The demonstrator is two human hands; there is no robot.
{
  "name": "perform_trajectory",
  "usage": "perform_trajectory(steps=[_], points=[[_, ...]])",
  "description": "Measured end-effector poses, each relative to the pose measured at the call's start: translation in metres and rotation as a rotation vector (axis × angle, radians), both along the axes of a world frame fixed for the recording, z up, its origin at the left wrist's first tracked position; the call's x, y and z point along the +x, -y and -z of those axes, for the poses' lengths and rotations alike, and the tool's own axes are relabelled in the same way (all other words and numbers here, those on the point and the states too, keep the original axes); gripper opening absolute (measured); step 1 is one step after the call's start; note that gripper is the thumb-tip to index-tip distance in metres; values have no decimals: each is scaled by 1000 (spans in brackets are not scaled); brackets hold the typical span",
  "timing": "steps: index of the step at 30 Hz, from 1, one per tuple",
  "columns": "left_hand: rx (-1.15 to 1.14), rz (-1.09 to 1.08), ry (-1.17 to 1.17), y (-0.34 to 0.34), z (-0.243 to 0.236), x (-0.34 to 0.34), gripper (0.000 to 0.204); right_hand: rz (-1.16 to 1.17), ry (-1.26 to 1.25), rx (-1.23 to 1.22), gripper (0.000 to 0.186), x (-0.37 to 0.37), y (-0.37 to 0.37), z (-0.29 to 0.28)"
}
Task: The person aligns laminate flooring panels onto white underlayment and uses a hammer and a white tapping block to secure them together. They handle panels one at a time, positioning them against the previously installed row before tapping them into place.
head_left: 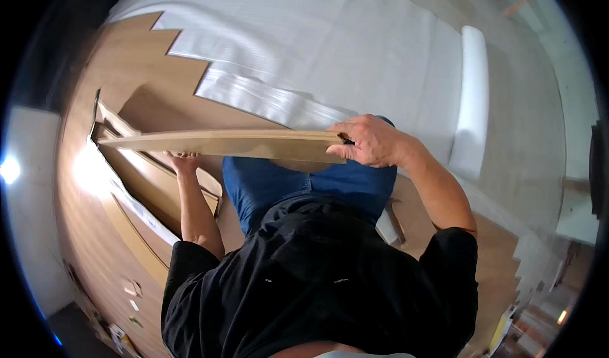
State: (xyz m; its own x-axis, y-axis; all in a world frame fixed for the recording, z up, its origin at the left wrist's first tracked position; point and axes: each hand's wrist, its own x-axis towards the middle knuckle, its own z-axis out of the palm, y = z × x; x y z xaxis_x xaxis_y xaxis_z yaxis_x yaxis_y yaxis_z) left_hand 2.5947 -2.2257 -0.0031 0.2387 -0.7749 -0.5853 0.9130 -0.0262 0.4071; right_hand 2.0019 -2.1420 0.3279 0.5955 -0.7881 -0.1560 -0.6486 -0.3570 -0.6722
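A long wood-coloured floor plank (pixel 254 143) is held on edge across my thighs, running from the left to just past my right knee. My right hand (pixel 374 143) grips its right end, thumb on the near face and fingers over the top. A small dark patch shows at that end by the fingers; I cannot make out what it is. Farther left, my left hand (pixel 183 161) holds the plank's lower edge, its fingers partly hidden. Beneath the plank's left end lies an opened long pack (pixel 143 190) with more planks inside.
Laid wood flooring (pixel 136 53) ends in a stepped edge against silvery-white underlay sheet (pixel 330 34). The underlay's white roll (pixel 471 104) lies at right. A tool with a brown handle (pixel 396 223) rests beside my right hip. Small pieces (pixel 132 288) lie on the floor at lower left.
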Motion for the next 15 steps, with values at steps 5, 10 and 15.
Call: perform_trajectory(steps=[5,10,15], points=[[-601,450,-27,30,40,-68,30,148,51,-431,27,-73,-81,28],[-462,229,65,13,-10,-123,29,306,-79,-462,42,-147,-138,44],[-401,175,220,6,-117,-173,36,226,-388,196,40,-177,-116,33]])
